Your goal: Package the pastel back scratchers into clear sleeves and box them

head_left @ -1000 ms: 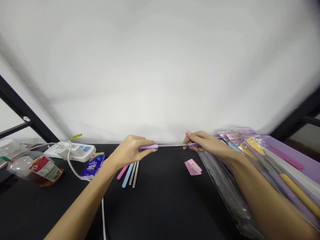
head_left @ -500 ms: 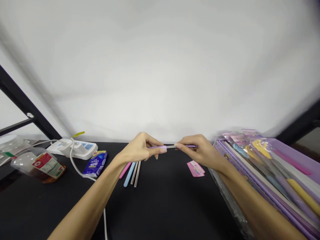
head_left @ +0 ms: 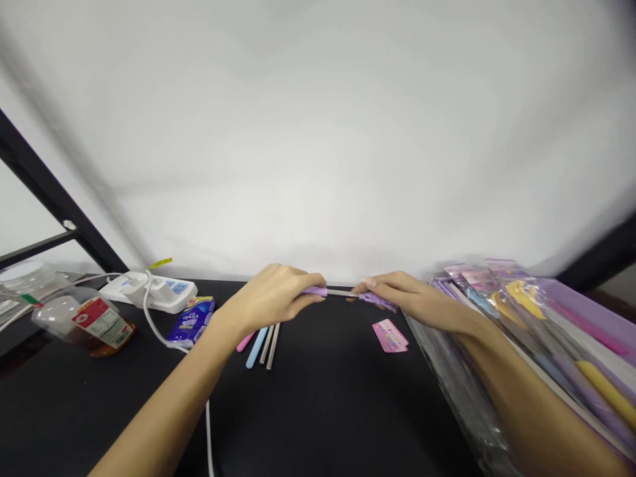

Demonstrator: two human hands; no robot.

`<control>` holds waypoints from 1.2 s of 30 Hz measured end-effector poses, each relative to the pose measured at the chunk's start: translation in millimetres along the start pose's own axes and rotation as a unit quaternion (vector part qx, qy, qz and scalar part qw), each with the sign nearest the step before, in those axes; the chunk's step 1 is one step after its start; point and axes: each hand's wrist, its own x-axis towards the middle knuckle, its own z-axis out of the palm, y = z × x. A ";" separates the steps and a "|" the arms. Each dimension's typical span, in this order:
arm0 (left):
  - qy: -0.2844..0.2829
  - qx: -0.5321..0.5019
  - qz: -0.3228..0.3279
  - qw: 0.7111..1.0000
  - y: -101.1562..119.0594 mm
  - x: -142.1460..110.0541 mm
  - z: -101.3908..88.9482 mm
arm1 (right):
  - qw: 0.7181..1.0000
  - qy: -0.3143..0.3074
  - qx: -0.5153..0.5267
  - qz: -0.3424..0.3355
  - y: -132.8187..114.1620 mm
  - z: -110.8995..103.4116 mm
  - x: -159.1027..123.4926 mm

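"Left hand (head_left: pixel 263 301): state?"

"Closed — fingers (head_left: pixel 298 278) curled around the purple sleeve (head_left: pixel 315 291) of a thin metal rod (head_left: pixel 342 293), held level above the black table (head_left: pixel 318 411)."

"Handling?"

"Light, stiff, likely slippery on bare metal; grip at the sleeves, not the shaft."

"Right hand (head_left: pixel 412 295)?"

"Fingertips (head_left: pixel 368 283) pinched on the far purple end (head_left: pixel 378 301) — partly hidden. Below, a pink card (head_left: pixel 390 336), apart."

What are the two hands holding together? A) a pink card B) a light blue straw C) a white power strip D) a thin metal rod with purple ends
D: the left hand and the right hand both pinch the thin metal rod with purple ends above the black table.
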 end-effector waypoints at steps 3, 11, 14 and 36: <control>0.007 0.051 -0.010 0.999 -3.3 -2.9 3.5 | 0.999 -0.045 -0.012 -0.003 -0.4 -0.7 1.3; -0.002 0.129 0.018 0.991 11.2 11.4 35.2 | 0.972 0.004 -0.229 -0.061 -10.0 43.1 6.8; 0.002 0.093 0.004 0.996 6.5 10.1 37.3 | 0.953 0.052 -0.295 -0.055 -5.8 62.0 12.8; 0.048 0.172 -0.109 0.978 -52.3 -16.7 9.9 | 0.903 0.108 -0.403 0.106 23.4 33.4 12.7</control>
